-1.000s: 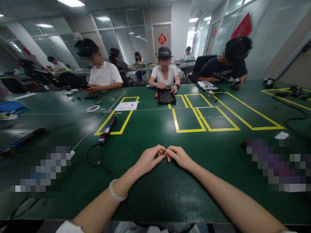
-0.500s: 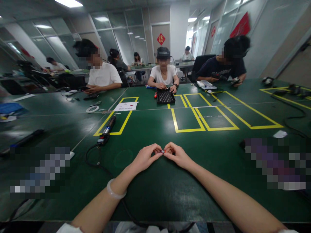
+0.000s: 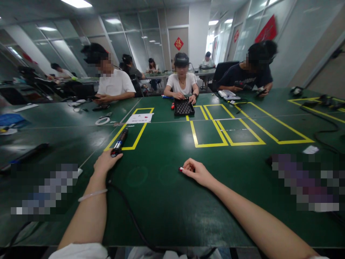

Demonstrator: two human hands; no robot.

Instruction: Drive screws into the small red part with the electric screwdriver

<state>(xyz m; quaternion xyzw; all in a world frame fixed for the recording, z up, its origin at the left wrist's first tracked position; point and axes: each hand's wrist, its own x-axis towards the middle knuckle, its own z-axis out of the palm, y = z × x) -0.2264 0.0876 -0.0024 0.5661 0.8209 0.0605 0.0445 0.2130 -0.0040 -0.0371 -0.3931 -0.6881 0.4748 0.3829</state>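
My right hand [image 3: 198, 172] is closed above the green table, pinching a small red piece with a silver part [image 3: 181, 169] between thumb and fingertips; the piece is too small to name exactly. To the left, my left hand [image 3: 105, 161] has its thumb and fingers around the near end of a corded electric screwdriver [image 3: 120, 140]. This dark tool with a silver band lies at a slant on the table, over a yellow-taped outline. Part of its near end and some of my left fingers are hidden.
The screwdriver's black cable [image 3: 129, 212] loops toward the table's front edge. A printed sheet [image 3: 140, 118] and a tape roll [image 3: 102, 121] lie beyond. Across the table, a person handles a black tray [image 3: 184, 111] of small parts. Blurred-out devices flank both sides.
My left hand has left the small red piece and moved left to the electric screwdriver. My right hand has stayed in place, still pinching the piece.
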